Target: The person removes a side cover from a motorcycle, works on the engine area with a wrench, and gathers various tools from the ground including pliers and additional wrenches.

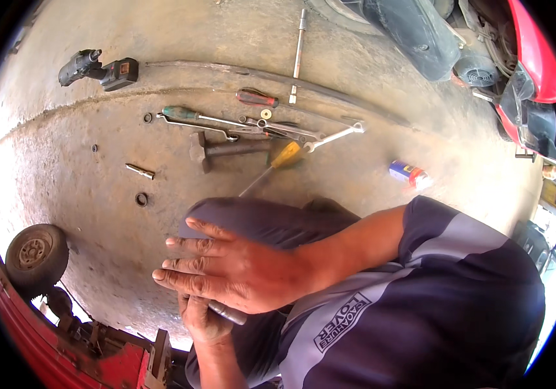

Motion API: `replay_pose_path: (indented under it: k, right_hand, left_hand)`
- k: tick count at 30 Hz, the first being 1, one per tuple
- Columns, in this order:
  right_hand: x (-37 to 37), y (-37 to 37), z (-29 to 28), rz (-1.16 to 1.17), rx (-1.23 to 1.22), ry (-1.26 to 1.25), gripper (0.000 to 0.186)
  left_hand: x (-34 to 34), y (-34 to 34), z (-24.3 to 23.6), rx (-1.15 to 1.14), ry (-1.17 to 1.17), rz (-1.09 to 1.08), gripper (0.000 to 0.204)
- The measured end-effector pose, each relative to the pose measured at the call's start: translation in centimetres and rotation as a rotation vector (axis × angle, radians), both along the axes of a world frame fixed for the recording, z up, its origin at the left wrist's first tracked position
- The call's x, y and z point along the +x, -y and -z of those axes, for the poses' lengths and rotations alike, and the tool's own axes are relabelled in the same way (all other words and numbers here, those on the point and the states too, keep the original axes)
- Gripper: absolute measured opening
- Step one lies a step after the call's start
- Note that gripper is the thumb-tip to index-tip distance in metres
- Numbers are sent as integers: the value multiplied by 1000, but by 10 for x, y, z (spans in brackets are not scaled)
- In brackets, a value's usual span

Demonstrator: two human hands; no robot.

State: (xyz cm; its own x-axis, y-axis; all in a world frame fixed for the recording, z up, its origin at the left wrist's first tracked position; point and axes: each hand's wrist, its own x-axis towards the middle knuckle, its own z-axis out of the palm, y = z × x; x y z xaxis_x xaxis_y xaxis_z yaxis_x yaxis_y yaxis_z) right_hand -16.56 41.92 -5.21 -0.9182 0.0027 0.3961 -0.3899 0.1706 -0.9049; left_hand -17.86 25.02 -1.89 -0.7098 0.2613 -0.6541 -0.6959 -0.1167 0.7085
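Note:
My left hand [205, 319], low in the picture, is curled around a grey, rounded metal piece [227, 313]. Only its smooth end sticks out, so its kind cannot be told. Over it lies my right hand [232, 269], back upward, its fingers stretched toward the left and its palm and thumb hidden. Both hands are in front of my bent knee [245, 214]. Just beyond the knee, a screwdriver with a yellow handle [286, 155] rests beside a hammer [199, 153].
Behind lie a green-handled screwdriver [179, 113], a red-and-black handle [256, 98], spanners [336, 137] and a long bar [298, 55]. A cordless impact wrench [106, 72], ring [142, 199], metal tube [140, 171] and blue-red can [410, 174] are around. A wheel [33, 251] stands lower left, red machinery [537, 52] upper right.

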Motion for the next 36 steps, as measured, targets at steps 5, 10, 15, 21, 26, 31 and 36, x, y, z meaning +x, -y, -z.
replay_pose_path:
  k: [5,10,15,21,26,31,36]
  right_hand:
    - [13,-18,11,-112,18,97,62]
    - [23,-61,40,-65,-31,303,47]
    - [84,-220,214,407,922,876,36]
    - [144,-301,283,406,1200,954,26]
    - [130,-301,287,345,1301,976,22]
    - [79,-261,186,472,951,878,28]
    - [22,-129,23,-27,-217,612,36]
  left_hand:
    - [-3,6,9,105,109,135,60]
    - [-9,-4,1,154,105,264,50]
    - [-12,-14,-19,221,-26,225,45]
    - [-20,-15,-28,385,18,103,43]
    - [-21,-20,-29,357,90,28,44]
    - [-14,-25,-16,427,56,25,36]
    - [-9,-30,-11,213,170,112,53]
